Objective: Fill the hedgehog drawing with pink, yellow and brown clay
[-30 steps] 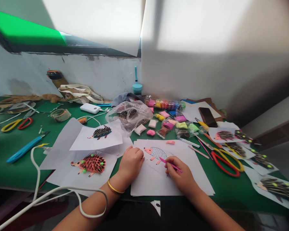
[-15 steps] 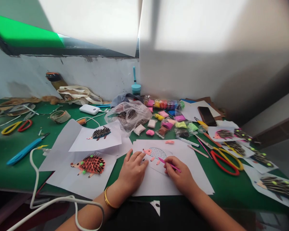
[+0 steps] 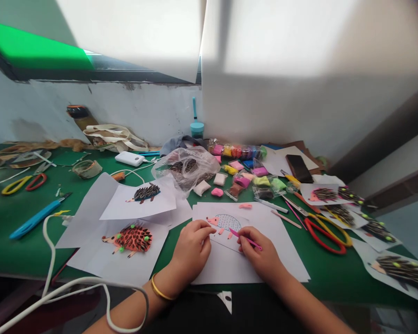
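Observation:
A hedgehog picture (image 3: 227, 222) lies on white paper (image 3: 278, 246) in front of me, with a pink clay head and legs and a blue-patterned body. My right hand (image 3: 257, 250) grips a pink clay modelling tool (image 3: 245, 238), its pointed tip at one of the hedgehog's legs. Left of the picture, my left hand (image 3: 192, 246) is closed, thumb and fingers together near the front leg. Anything between those fingertips is too small to make out. A strip of pink clay (image 3: 245, 206) rests on the paper just above the hedgehog.
Several bags of coloured clay (image 3: 242, 180) and a clear plastic bag (image 3: 188, 167) are behind the paper. Red-and-yellow scissors (image 3: 325, 235) and finished hedgehog pictures (image 3: 400, 269) lie right. Another hedgehog picture (image 3: 135, 239), a blue cutter (image 3: 38, 215) and a white cable (image 3: 48, 250) are left.
My left hand's fingers, spread on the paper before, have drawn together into a pinch beside the hedgehog. My right hand and the pink tool have barely moved.

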Action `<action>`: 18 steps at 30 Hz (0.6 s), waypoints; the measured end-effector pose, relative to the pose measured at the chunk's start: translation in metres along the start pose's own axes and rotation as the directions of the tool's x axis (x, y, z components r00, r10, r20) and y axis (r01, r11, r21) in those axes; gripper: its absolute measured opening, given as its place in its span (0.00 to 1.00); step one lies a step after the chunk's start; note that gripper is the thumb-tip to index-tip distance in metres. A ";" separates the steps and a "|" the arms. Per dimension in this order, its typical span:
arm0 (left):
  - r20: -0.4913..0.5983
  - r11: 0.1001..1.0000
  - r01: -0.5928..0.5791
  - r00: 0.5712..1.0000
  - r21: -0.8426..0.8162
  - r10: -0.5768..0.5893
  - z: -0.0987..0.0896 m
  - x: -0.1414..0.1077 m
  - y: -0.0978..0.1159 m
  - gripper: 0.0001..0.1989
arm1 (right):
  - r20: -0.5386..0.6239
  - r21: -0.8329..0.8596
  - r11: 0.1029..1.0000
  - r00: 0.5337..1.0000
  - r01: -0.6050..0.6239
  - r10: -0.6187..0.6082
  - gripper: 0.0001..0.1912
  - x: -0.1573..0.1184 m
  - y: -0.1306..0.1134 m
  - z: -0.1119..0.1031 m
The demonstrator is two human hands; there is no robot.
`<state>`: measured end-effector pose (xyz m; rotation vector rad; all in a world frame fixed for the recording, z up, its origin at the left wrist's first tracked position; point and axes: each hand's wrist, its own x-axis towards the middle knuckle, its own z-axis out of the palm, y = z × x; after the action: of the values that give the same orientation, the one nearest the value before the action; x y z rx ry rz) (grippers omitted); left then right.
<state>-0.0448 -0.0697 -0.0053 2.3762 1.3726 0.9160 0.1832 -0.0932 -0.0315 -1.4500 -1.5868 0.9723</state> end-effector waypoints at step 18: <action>0.037 0.933 -0.226 0.974 0.279 0.224 0.011 -0.013 -0.003 0.17 | 0.035 -0.066 0.993 0.995 0.095 -0.093 0.10 0.001 -0.008 0.001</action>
<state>-0.0444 -0.0779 -0.0208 2.7959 1.3246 0.8134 0.1794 -0.0924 -0.0248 -1.3973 -1.7103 0.8996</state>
